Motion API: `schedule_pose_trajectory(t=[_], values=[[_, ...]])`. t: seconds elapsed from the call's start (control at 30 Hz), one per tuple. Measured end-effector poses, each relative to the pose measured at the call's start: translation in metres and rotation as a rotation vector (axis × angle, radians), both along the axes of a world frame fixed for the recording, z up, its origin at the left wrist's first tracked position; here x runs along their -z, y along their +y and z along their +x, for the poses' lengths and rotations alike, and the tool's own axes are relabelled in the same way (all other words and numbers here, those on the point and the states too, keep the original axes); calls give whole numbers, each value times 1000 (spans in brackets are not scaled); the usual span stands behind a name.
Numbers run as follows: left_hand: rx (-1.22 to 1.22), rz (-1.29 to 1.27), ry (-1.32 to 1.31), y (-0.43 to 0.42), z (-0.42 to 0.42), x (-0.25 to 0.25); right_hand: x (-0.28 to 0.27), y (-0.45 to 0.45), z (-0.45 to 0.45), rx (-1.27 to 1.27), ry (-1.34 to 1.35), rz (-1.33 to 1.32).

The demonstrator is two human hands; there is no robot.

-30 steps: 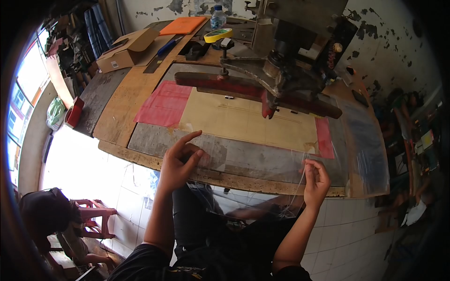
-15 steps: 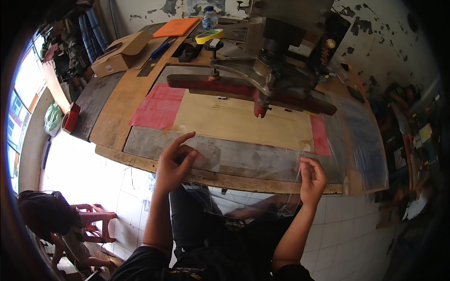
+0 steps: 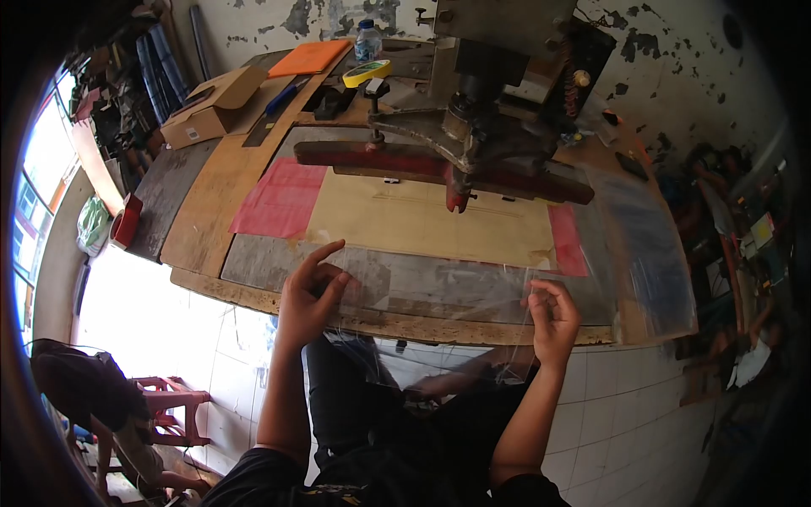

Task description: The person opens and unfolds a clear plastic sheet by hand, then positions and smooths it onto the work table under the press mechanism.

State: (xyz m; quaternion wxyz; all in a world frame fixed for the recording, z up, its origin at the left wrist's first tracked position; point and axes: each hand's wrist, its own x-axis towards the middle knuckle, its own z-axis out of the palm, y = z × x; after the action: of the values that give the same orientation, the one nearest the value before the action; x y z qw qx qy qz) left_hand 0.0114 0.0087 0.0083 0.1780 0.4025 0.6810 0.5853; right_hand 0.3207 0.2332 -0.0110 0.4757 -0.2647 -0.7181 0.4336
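A clear plastic sheet [image 3: 439,296] hangs between my two hands over the table's front edge. My left hand [image 3: 314,291] grips its left side, the index finger stretched out and the thumb bent toward the other fingers. At the sheet's right side my right hand [image 3: 549,317] pinches the film, fingers curled. Beyond them a cream panel [image 3: 422,220] with red pieces at both ends lies on the grey plate [image 3: 262,260]. Above the panel stands the press's long dark red bar [image 3: 380,158].
At the back left are a cardboard box [image 3: 211,106], an orange folder [image 3: 310,58], yellow tape [image 3: 367,73] and a bottle [image 3: 368,42]. Clear sheets [image 3: 646,253] lie at the right. Another person [image 3: 110,406] bends near a red stool [image 3: 173,410] at the lower left.
The view has shifted a little, so the press and table sit further left. My right hand has come slightly nearer my left, both still holding the clear sheet.
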Motion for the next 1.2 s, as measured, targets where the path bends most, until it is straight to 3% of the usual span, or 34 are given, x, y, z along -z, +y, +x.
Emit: schedule_pose_trajectory(t=[0.27,0.33,0.4,0.47,0.5,0.57,0.73,0.8,1.0,1.13,1.2], values=[[-44,4,18,-1,3,1,4,3,-1,-15,22,-24],[-72,19,23,-1,4,3,3,6,1,46,-40,167],[-100,41,29,0,5,5,-1,4,1,48,-3,196],[-244,167,507,2,6,4,-6,-2,-3,48,36,225],[-248,176,509,0,12,-3,-8,-8,-4,17,92,204],[-262,79,851,-8,33,-17,-8,-21,-4,-21,133,160],[-22,-1,877,-6,73,-19,-23,-52,-8,14,101,267],[154,-18,751,-4,83,-19,-27,-61,-9,-4,110,312],[251,153,697,0,99,-23,-26,-71,-10,4,167,234],[262,51,577,-21,115,-32,-21,-72,-6,81,115,259],[338,-143,296,-33,119,-39,-25,-77,-4,93,100,268]])
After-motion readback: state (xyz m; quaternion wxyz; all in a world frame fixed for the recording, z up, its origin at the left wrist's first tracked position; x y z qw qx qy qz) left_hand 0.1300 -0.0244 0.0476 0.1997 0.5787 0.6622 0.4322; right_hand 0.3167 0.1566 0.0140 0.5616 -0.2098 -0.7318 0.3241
